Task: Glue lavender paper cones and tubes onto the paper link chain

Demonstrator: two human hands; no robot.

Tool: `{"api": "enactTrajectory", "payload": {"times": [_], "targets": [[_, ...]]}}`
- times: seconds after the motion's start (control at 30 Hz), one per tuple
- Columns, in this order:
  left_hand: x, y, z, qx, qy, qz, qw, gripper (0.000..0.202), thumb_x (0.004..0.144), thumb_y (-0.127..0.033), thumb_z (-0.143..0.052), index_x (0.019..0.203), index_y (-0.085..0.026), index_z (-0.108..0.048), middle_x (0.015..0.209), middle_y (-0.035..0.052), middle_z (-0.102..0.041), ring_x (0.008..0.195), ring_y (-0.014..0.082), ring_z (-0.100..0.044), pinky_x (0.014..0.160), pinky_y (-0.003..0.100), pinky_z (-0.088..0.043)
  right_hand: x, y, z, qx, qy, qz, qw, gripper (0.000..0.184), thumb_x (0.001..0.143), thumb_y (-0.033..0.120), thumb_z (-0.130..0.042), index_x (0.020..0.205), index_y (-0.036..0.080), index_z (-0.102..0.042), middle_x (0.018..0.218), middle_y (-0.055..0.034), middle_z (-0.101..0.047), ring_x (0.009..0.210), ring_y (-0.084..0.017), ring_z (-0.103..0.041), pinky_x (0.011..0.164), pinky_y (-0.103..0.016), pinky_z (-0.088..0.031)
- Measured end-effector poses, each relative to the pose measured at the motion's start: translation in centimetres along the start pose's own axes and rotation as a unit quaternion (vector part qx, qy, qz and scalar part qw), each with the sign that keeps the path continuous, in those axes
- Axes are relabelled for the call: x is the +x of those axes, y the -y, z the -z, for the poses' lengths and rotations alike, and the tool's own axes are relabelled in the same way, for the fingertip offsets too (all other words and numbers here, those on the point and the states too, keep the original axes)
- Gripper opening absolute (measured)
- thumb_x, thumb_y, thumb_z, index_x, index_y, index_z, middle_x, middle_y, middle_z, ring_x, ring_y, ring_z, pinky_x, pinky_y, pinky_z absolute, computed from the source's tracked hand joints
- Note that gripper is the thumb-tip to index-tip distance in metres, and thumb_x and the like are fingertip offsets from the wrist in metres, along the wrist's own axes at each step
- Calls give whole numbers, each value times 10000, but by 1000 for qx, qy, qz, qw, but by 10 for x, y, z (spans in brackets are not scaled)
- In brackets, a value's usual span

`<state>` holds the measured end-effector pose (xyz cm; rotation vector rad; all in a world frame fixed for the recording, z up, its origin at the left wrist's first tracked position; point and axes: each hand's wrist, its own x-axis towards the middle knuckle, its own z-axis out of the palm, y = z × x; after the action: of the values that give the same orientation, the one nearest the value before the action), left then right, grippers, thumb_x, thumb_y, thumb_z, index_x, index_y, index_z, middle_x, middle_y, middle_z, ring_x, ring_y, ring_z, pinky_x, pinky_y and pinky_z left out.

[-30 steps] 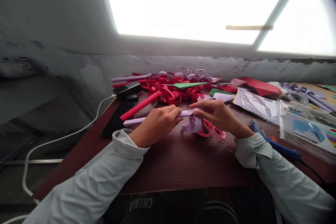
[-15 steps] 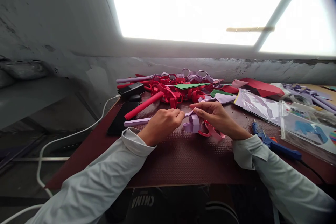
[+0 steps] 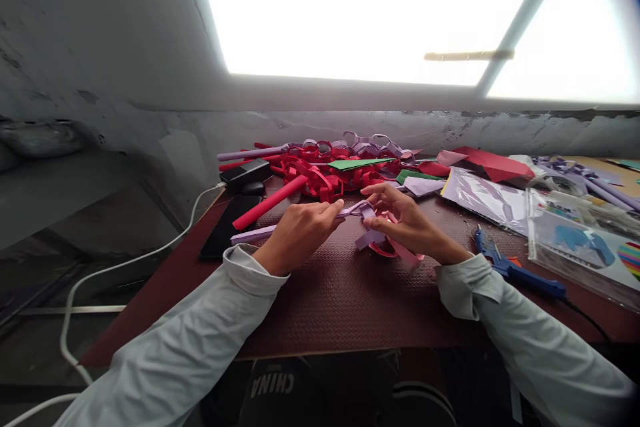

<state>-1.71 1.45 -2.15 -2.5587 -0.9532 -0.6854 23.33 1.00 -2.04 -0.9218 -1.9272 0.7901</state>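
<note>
My left hand (image 3: pixel 300 230) is closed in a pinch on a lilac paper strip (image 3: pixel 253 234) that sticks out to the left past my wrist. My right hand (image 3: pixel 407 221) meets it at the middle of the table and pinches the strip's other end, bent into a lilac paper loop (image 3: pixel 369 237). Under my right hand lies a short chain of red and pink paper rings (image 3: pixel 400 252), linked to the lilac loop. Both hands hover just above the dark red textured mat (image 3: pixel 350 300).
A heap of red and lilac paper chain (image 3: pixel 330 170) with rolled paper sticks (image 3: pixel 270 201) lies behind my hands. A black phone (image 3: pixel 223 227) and white cable (image 3: pixel 125 263) are at the left. A blue glue gun (image 3: pixel 515 270) and plastic sleeves (image 3: pixel 575 233) lie at the right.
Both hands have lifted a little. My right fingers have shifted from gripping the loop's side to pinching the strip's end at its top, curling it tighter.
</note>
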Motion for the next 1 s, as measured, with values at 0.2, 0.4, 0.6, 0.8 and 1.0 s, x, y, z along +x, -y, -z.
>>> {"api": "enactTrajectory", "payload": {"times": [0.2,0.4,0.6,0.8,1.0], "targets": [[0,-1,1,16,23,-3,1000,214,1043,-166,-466,970,-149,-666,794,37,-700,677,167,-657,554,288,-327,-4,-3,-1,23,28,-3,999,379,954,423,-677,1279,230,-640,911,-26,-682,820,-173,-665,717,-300,-539],[2,0,4,-30,49,5,998,196,1025,-149,-470,975,-156,-659,842,44,-717,724,164,-673,579,276,-345,-2,-1,0,-96,-3,68,993,297,950,292,-640,1231,216,-695,1020,-67,-724,891,-199,-677,799,-350,-556],[2,-1,8,-66,84,4,994,181,1041,-175,-475,1033,-160,-655,916,47,-727,796,186,-700,620,283,-401,-3,11,-4,-257,16,212,943,438,882,128,-590,1300,243,-650,1260,-112,-693,1122,-272,-658,995,-463,-516],[1,-2,5,-137,80,3,987,190,1055,-265,-511,1117,-162,-658,1012,70,-740,917,212,-727,757,298,-507,-6,12,-11,-327,23,179,928,287,881,181,-653,1167,193,-683,1088,-109,-722,961,-264,-668,911,-425,-521],[-1,-1,5,-158,61,-36,985,229,1018,-268,-594,1220,-164,-616,1103,86,-699,928,205,-718,791,309,-545,-7,17,-8,-305,9,180,935,103,972,212,-573,968,205,-676,901,-65,-690,803,-198,-611,804,-339,-473]]}}
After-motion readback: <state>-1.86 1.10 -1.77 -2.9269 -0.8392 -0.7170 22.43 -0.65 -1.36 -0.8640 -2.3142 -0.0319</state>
